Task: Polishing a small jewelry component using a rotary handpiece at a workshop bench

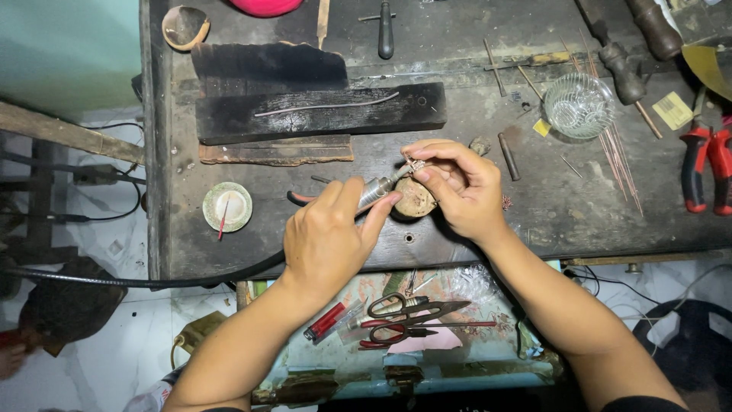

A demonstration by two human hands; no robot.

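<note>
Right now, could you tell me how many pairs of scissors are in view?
2: both in the open drawer below the hands, a dark pair above a red-handled pair; others may be hidden.

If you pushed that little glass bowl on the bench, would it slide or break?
The glass bowl looks wide and low, so it would probably slide rather than tip. It seems see-through and thin, so likely fragile if knocked off the dark workbench. The thin copper rods beside it might roll away too.
</note>
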